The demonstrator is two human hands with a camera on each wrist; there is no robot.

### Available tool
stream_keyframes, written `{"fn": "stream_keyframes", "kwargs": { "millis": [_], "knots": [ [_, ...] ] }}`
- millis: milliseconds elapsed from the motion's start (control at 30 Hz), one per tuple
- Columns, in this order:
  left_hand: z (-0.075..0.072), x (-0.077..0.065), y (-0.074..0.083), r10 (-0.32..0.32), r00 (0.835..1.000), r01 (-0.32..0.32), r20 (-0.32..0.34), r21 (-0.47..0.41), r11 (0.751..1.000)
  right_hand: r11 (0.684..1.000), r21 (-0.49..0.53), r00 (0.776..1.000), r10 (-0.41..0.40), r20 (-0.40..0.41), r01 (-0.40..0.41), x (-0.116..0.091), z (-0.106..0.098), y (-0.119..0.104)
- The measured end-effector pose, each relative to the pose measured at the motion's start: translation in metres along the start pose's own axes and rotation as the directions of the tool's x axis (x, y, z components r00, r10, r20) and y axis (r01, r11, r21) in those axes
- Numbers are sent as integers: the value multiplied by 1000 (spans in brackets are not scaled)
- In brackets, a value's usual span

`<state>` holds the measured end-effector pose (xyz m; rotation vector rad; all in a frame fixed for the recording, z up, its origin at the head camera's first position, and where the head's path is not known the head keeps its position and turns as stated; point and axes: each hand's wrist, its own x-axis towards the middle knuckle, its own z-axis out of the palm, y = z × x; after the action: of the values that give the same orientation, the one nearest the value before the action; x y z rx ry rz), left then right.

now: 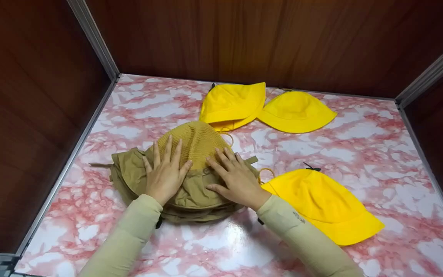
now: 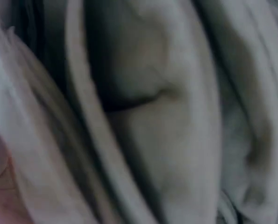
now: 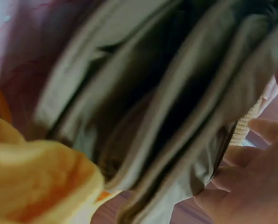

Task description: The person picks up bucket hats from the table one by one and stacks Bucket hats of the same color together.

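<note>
A stack of khaki sun hats [image 1: 200,188] with layered brims sits left of the table's middle, its top crown of tan mesh [image 1: 192,140]. My left hand [image 1: 164,173] rests on the left of the crown with fingers spread straight. On the right side of the same stack lies my right hand [image 1: 238,179], its fingers also extended. The left wrist view is filled by the overlapping brims [image 2: 176,121], with a bit of hand at its left edge. In the right wrist view, fingertips [image 3: 241,154] touch the outer khaki layer beside several brims [image 3: 167,116].
Right of the stack lies a yellow bucket hat [image 1: 317,200], partly behind my right forearm. Two more yellow hats, one tilted [image 1: 233,102] and one flatter [image 1: 294,109], lie along the back. Brown panels [image 1: 263,42] in metal frames wall the pink marbled table [image 1: 371,154].
</note>
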<state>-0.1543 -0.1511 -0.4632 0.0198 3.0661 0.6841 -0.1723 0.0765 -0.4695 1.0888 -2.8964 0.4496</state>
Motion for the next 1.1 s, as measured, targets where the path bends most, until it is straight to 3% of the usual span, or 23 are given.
{"fn": "stream_keyframes", "kwargs": {
  "millis": [233,667,833,900,967,1100],
  "knots": [
    [5,9,-6,-29,997,29,68,-7,1000,1000,-16,997,10,71,-9,1,7,4],
    [14,9,-8,-24,996,22,83,19,1000,999,38,980,5,201,-13,4,5,11],
    [17,9,-9,-32,996,30,85,20,999,983,173,975,23,222,-62,10,-11,16],
    [17,9,-9,-35,995,34,90,20,999,951,288,979,56,198,-113,15,-18,19],
    [18,9,-9,-37,995,35,92,20,999,897,413,983,104,154,-159,20,-25,23],
    [19,8,-10,-39,995,37,90,16,999,744,639,972,233,30,-198,32,-34,35]
  ]
}}
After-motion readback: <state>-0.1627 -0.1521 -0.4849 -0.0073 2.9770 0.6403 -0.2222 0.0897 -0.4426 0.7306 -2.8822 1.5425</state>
